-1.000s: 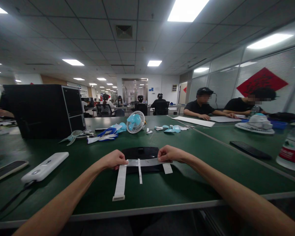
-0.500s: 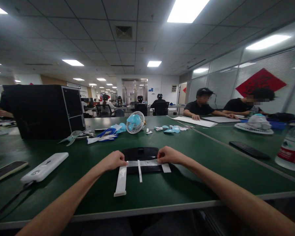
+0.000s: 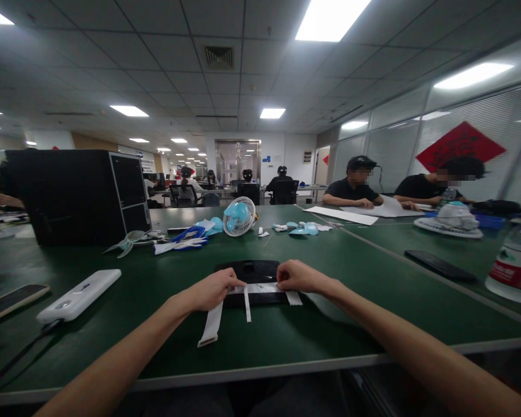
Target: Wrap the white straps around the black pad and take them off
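Note:
A black curved panel (image 3: 260, 267) lies on the green table in front of me, with a silvery tape strip (image 3: 263, 288) across it. My left hand (image 3: 212, 289) has its index finger stretched along the strip, the tip touching beside a narrow white strip (image 3: 248, 307); its other fingers are curled. At the strip's right end, my right hand (image 3: 297, 275) is closed in a pinch. A white flat ribbon cable (image 3: 211, 324) with an end connector hangs toward me from under my left hand. Another short white end (image 3: 294, 297) sticks out below my right hand.
Beyond the panel lie a small fan (image 3: 239, 216), blue-white gloves (image 3: 182, 240) and loose fan parts (image 3: 304, 229). To the left are a white power bank (image 3: 80, 295), a phone (image 3: 15, 301) and a black computer case (image 3: 69, 197). A bottle (image 3: 514, 266) stands right; people sit beyond.
My left hand has slid right along the tape strip, its index finger now stretched out. The ribbon cable's lower end has shifted slightly left. Another person's fingers appear by the phone.

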`<state>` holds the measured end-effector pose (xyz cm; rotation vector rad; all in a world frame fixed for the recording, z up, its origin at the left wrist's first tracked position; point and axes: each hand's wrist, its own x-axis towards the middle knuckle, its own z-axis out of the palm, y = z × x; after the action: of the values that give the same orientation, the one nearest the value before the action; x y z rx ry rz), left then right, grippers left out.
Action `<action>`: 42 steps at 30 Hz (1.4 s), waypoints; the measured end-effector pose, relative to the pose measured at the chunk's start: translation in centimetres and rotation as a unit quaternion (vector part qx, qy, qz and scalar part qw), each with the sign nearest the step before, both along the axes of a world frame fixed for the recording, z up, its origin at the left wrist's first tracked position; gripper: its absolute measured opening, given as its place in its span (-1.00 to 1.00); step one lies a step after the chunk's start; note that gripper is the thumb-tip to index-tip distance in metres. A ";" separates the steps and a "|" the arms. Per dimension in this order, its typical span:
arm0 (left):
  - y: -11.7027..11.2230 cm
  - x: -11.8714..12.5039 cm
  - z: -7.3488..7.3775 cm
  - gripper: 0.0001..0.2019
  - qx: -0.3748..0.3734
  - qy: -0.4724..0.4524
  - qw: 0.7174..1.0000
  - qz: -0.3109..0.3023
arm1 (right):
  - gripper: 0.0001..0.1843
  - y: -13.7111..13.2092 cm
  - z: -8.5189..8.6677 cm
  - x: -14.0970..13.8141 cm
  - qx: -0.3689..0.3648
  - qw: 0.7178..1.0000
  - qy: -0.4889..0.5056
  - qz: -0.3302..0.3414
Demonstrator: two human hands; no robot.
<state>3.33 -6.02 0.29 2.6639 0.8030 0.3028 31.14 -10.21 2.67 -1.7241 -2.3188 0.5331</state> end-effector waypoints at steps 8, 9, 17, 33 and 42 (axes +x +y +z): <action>0.0 0.1 -0.2 -0.55 0.026 0.040 0.999 -0.003 | -0.74 -0.9 -0.1 -2.9 0.118 0.984 -0.025 0.130; 0.1 0.0 -0.2 -0.55 0.027 0.041 0.999 -0.003 | -0.71 -1.0 -0.4 -3.6 0.135 0.977 -0.024 0.164; 0.0 0.2 -0.3 -0.54 0.024 0.029 0.999 -0.007 | -0.59 -1.4 -1.8 -6.0 0.175 0.960 -0.079 0.206; -0.3 0.4 -0.2 -0.54 0.063 0.024 0.998 -0.020 | -0.56 -4.6 -2.5 -5.6 0.236 0.928 -0.102 0.268; -0.4 0.4 -0.2 -0.53 0.078 0.025 0.996 -0.023 | -0.59 -3.4 -1.7 -6.4 0.184 0.958 -0.048 0.216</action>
<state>3.73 -6.46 0.11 2.8426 0.7602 0.2990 24.77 -13.57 0.94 -1.1030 -2.6654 0.0653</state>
